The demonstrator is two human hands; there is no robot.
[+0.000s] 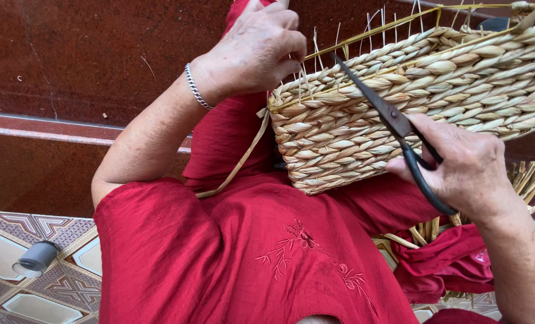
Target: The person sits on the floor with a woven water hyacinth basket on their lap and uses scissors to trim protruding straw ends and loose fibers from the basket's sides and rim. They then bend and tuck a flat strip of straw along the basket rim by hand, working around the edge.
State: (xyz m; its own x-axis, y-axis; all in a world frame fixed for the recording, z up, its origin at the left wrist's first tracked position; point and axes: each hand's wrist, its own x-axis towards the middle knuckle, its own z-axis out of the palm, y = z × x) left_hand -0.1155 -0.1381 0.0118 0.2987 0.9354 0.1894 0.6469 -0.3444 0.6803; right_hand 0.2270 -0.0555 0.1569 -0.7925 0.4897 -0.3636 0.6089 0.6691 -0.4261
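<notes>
Nearest us, our red embroidered dress (249, 252) fills the lower view, with a small grey cylinder (36, 259) on the patterned tile floor (15, 300) at eight o'clock. At three o'clock our right hand (465, 165) is clamped on the black handles of the scissors (393, 120), whose blades lie together and point toward eleven o'clock across the basket's rim. The woven straw basket (423, 102) rests tilted on our lap, spreading toward two o'clock. At twelve o'clock our left hand (255, 51), a silver bracelet (196, 88) on its wrist, pinches thin loose straw ends (306, 81) at the basket's corner. Beyond lies dark red stone (99, 54).
</notes>
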